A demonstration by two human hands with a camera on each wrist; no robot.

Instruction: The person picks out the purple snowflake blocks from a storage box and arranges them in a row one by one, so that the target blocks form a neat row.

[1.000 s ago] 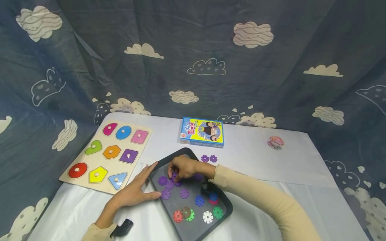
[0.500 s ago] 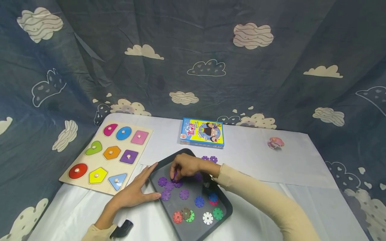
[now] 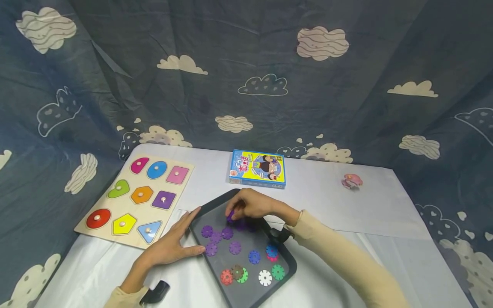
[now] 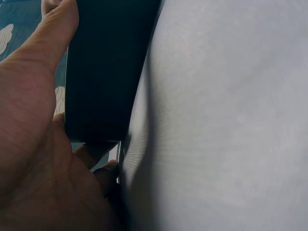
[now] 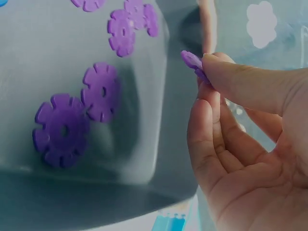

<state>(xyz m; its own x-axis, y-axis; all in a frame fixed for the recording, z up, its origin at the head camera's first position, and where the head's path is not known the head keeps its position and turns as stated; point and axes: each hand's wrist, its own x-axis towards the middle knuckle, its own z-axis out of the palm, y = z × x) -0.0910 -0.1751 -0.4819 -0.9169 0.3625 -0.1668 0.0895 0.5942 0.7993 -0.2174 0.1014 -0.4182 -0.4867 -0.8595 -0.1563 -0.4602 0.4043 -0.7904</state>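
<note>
Right hand [image 3: 250, 205] lifted purple disc [image 5: 192, 61] off tray [image 3: 286, 259]; box [image 3: 258, 168] writing unreadable

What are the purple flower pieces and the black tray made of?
The purple flower piece pinched in the right hand looks like plastic: thin, evenly coloured, with neat notches around the edge. The tray also looks like plastic, dark and smooth, with rounded corners and a raised rim, though coated metal is possible.
</note>
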